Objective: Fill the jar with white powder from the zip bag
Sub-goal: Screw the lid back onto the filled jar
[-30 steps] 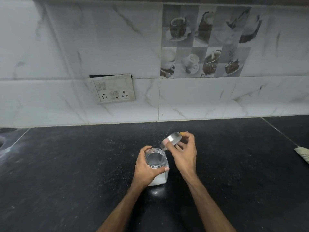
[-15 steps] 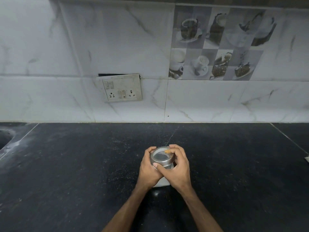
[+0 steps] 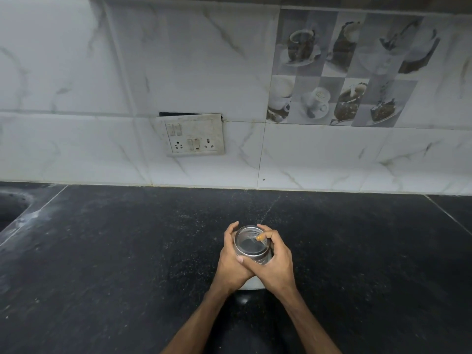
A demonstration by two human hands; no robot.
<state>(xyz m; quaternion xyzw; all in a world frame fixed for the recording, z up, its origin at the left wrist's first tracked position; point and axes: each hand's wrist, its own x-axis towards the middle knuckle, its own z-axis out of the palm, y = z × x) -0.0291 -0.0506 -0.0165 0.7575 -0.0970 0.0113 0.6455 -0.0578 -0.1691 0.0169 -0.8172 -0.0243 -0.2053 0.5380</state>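
Note:
A small glass jar (image 3: 252,284) stands on the black countertop (image 3: 127,251), with white powder showing at its base between my hands. A round silver lid (image 3: 251,242) sits on the jar's mouth. My left hand (image 3: 231,261) wraps the jar's left side. My right hand (image 3: 277,261) curls over the lid from the right, its fingers around the rim. The zip bag is not in view.
A white marble-tiled wall (image 3: 102,72) rises behind the counter, carrying a switch and socket plate (image 3: 194,135) and a picture tile of cups (image 3: 350,70). A sink edge (image 3: 12,203) shows at far left. A seam (image 3: 449,213) crosses the counter at right.
My right hand brought the lid from beside the open jar down onto its mouth and now grips it there. The view has shifted left, so the pale object at far right has left the frame.

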